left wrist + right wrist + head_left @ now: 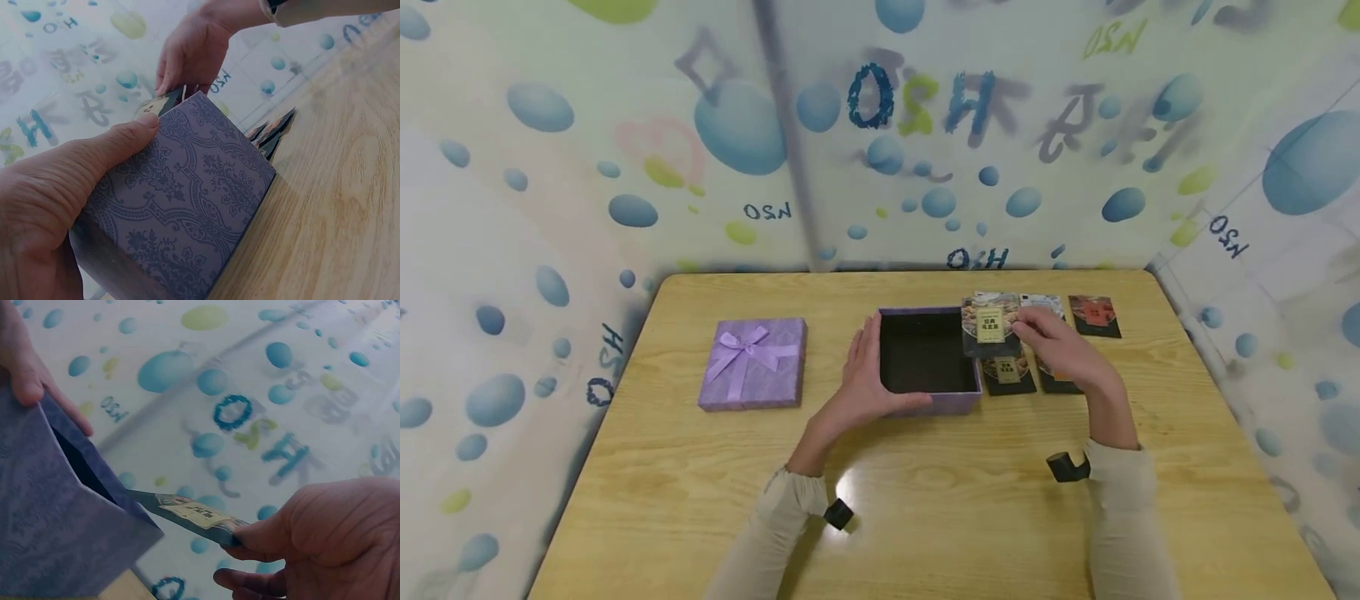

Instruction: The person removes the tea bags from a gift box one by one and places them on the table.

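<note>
My right hand [1060,346] pinches a square tea packet [990,327] with a pale label by its right edge. The packet hangs over the right rim of an open purple box [951,405] with a dark interior. My left hand [868,385] rests against that box's front left corner, thumb along the front wall and straight fingers along the left side. Seen from the left wrist, the thumb [140,128] touches the rim of the patterned wall [181,187]. In the right wrist view, the packet [197,515] slants beside the box's corner.
A purple lid [760,387] with a ribbon bow lies left of the box. Right of the box lie several more packets, among them a dark one [1009,379] partly under the held packet and a red-labelled one [1095,317] farther right. A wall stands behind the wooden table [940,508].
</note>
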